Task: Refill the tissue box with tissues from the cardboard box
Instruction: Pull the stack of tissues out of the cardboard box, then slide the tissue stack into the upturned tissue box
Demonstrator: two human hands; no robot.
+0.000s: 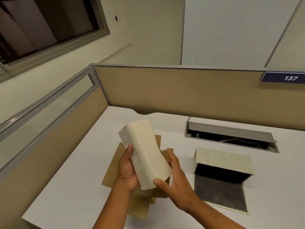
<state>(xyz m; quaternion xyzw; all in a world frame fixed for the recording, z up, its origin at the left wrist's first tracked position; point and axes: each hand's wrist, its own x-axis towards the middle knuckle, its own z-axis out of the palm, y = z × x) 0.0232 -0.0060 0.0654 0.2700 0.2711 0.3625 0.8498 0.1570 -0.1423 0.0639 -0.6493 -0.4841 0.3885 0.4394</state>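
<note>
**Tissues out of the carton, not yet in the box**

Nearest the camera, both hands were closed around one thick stack of tissues point(145, 156), which was lifted clear of the surface point(69, 179). The left hand point(127, 171) gripped the stack's left face, thumb laid up along it. The right hand point(173, 177) cupped the near right corner, thumb pressed on the near end and fingers wrapped behind. The stack was tilted, its far end raised and leaning away.

Directly beneath it, the cardboard box point(113, 164) lay with its brown flaps spread open on the surface; whether more tissues remained inside could not be told, since hands and stack covered the opening.

To the right, well apart from the stack, the tissue box point(222, 161) stood open, a patterned panel raised over a dark, seemingly empty interior and a grey flap lying flat toward the near edge.

Judged from this, the fetching step was done; carrying the stack rightward, seating it inside and closing the box were left.

Farther off, a cable hatch point(231, 134) sat open before the partition point(165, 90).
</note>
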